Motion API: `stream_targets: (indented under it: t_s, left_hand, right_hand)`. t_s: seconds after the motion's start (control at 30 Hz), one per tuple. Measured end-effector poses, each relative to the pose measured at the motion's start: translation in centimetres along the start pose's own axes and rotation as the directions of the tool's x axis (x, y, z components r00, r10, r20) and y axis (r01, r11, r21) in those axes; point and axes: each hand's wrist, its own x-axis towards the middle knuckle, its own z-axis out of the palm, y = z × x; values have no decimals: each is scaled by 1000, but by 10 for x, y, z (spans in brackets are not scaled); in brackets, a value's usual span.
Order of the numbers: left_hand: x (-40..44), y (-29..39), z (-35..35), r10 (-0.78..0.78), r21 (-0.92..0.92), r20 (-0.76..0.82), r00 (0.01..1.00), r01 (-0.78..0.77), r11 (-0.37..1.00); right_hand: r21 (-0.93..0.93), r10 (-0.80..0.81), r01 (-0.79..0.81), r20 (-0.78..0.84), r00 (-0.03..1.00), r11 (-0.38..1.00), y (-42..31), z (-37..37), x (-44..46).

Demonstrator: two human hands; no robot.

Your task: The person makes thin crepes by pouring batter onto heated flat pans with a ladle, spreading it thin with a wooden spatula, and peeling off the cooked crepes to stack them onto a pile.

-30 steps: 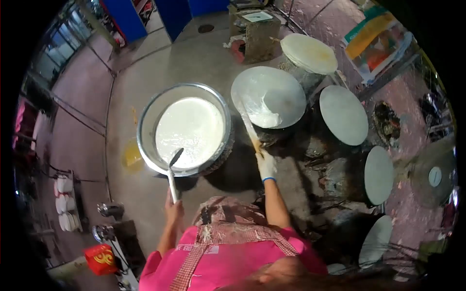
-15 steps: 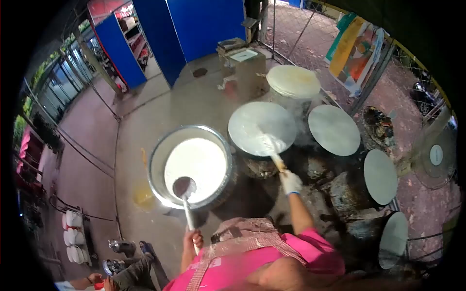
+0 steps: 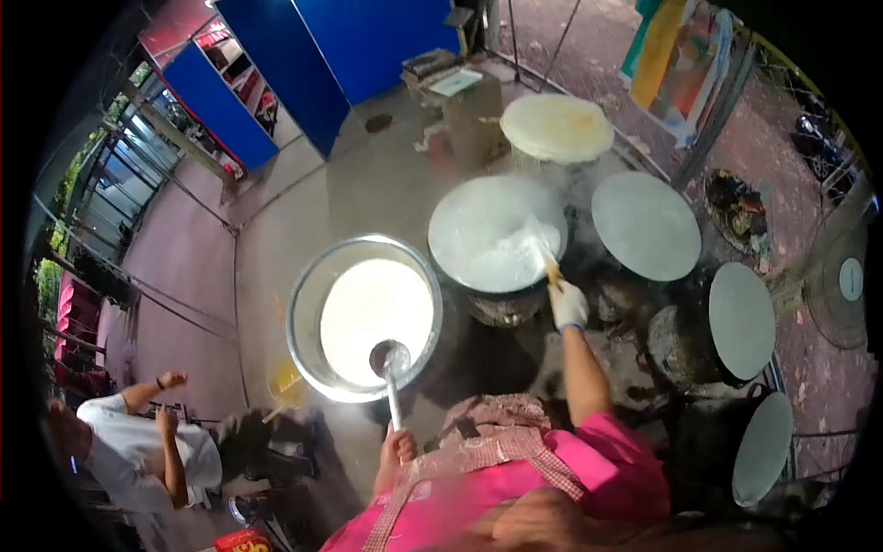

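My left hand [image 3: 398, 446] is closed around the handle of a ladle [image 3: 390, 359], whose bowl hangs over the near side of a large metal pot [image 3: 303, 354]. White batter [image 3: 368, 308] lies in the pot. My right hand [image 3: 569, 304], in a white glove, grips the wooden handle of a brush [image 3: 543, 250]. Its pale, blurred head touches the round griddle [image 3: 464, 212] in front of me, which has a white wet layer and steam over it.
More round griddles stand to the right, including one beside the first [image 3: 647, 225] and another [image 3: 742, 317]. A stack of pale flat rounds [image 3: 556, 129] lies behind. A cardboard box [image 3: 464, 115] stands farther back. A person in a white shirt [image 3: 138, 451] is at lower left.
The brush head has moved right across the griddle. The ladle has shifted right along the pot's near side. A person in white has come further into view at lower left.
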Motion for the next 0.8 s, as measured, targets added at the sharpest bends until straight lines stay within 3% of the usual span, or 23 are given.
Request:
stream_targets:
  t_s: [0.07,0.1,0.13,0.2,0.23,0.27,0.33,0.4,0.43,0.47,0.5,0.53,0.57,0.6,0.63,0.67,0.7,0.73,0.8]
  left_hand:
    - [2,-3,52,-43,-15,-109,993,42,999]
    - [3,-4,58,-11,-44,-122,992,6,999]
    - [9,-3,61,45,55,-153,987,-37,998]
    - [9,-3,56,181,254,-205,962,-127,959]
    - [12,4,43,63,199,-76,995,-47,979]
    - [8,-4,75,166,309,-134,977,-118,944]
    - [22,-5,72,64,150,-134,989,-43,988]
    - [43,-8,89,-8,-5,-297,955,7,1000]
    - [49,-9,90,-7,69,-323,947,30,997]
    - [54,-8,97,40,152,-336,941,13,988]
    - [51,-14,102,92,233,-333,938,-13,972]
    - [53,-23,98,147,309,-325,934,-41,950]
    - [57,-20,73,61,243,-176,983,-16,970]
    - [65,-22,83,95,238,-184,978,-50,970]
    - [59,-31,93,119,232,-213,970,-68,970]
    - [57,-38,100,141,225,-238,961,-87,970]
    - [61,-36,84,68,102,-143,987,-54,993]
    - [63,-41,75,41,19,-163,986,-38,999]
    - [50,-36,71,-5,-113,-219,976,-20,993]
  right_hand:
    - [-53,-61,70,153,986,996,-17,22,-17]
    - [-166,-122,167,249,961,972,-8,23,-31]
    - [-265,-175,274,344,923,925,5,25,-51]
    - [-8,-81,83,157,984,996,74,33,-50]
    - [-84,84,-68,212,974,994,55,-1,-28]
    - [-175,263,-222,265,928,959,28,-35,-3]
    - [-19,-69,68,-73,995,998,37,-7,42]
    - [-33,-149,149,-23,989,988,15,10,56]
    - [-48,-186,188,47,981,981,23,16,34]
    - [-230,-174,203,141,975,952,25,2,3]
    - [-177,-244,261,114,963,949,75,20,-15]
    - [94,-334,340,-69,940,936,122,42,-15]
    - [172,-152,145,30,988,974,129,31,19]
    - [228,45,-80,156,987,970,131,25,41]
    - [9,123,-124,89,988,992,65,-11,68]
    - [9,-38,38,-32,999,999,71,11,112]
    - [-81,-8,10,22,1000,997,66,26,162]
    - [-167,28,-15,76,997,986,58,35,198]
    - [119,-44,25,161,986,993,48,26,217]
